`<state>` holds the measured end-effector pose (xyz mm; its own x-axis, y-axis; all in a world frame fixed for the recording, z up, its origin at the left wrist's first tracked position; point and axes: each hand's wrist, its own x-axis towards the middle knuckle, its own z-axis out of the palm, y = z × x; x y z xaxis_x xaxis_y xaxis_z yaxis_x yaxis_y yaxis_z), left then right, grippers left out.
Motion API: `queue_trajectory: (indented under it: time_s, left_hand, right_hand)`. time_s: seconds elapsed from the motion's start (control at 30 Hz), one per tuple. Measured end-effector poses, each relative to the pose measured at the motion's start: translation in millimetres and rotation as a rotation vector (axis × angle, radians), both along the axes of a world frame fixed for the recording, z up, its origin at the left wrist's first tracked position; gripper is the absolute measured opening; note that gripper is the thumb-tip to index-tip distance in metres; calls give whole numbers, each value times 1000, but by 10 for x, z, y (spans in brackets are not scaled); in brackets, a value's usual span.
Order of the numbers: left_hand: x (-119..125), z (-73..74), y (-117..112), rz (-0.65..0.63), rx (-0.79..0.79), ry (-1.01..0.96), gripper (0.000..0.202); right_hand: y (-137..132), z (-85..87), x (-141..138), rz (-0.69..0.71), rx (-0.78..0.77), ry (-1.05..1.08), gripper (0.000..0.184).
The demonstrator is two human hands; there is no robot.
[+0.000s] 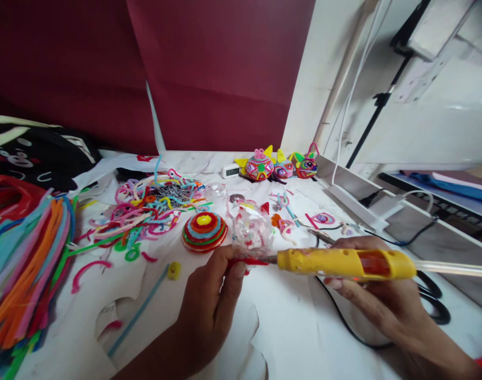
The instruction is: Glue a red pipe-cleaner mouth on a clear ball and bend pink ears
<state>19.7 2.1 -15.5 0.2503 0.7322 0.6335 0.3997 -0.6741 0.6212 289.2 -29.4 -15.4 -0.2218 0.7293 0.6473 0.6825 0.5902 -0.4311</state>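
My left hand (pixel 209 303) is pinched nearly closed, thumb and forefinger on a short red strip (pixel 256 261), and my right hand (pixel 377 301) is wrapped round a yellow glue gun (pixel 320 262), nozzle right at the strip! Touching or just shy of it, I can't tell. The strip sits in front of a clear plastic piece (pixel 251 229); contact there is hidden too.

So how far along? The striped dome (pixel 204 232) looks well covered, rings of colour up to a yellow top. At the back, the decorated figures (pixel 260 168) look finished to me. The clear piece, though, shows plenty of bare plastic, and I'd judge this strip is mid-gluing, not yet fixed anywhere I can make out.

Now the count! One gun, one strip in my fingers, one dome, three figures. One yellow coil (pixel 173 271), one blue stem (pixel 140 310) lying beside it, two green rings (pixel 132 253) by the heap, one white timer (pixel 230 171). The tangled heap (pixel 165 198) and the fuzzy-stem bundle (pixel 30 264) on the left? Too jumbled to number, all spread across this white surface (pixel 296 322).
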Motion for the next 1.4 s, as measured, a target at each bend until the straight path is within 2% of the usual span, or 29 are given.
queue_trajectory:
  time_s: [1.03,1.17,1.4]
  left_hand:
    - [20,44,15,-20,-45,-77,11]
    - [20,45,15,-46,-107,-124,11]
    - [5,34,6,-75,-263,-176,14]
  right_hand:
    - [40,16,-53,-4,51,-18,13]
    - [40,24,-81,30,-30,73,14]
    - [58,23,-142,56,-193,377,20]
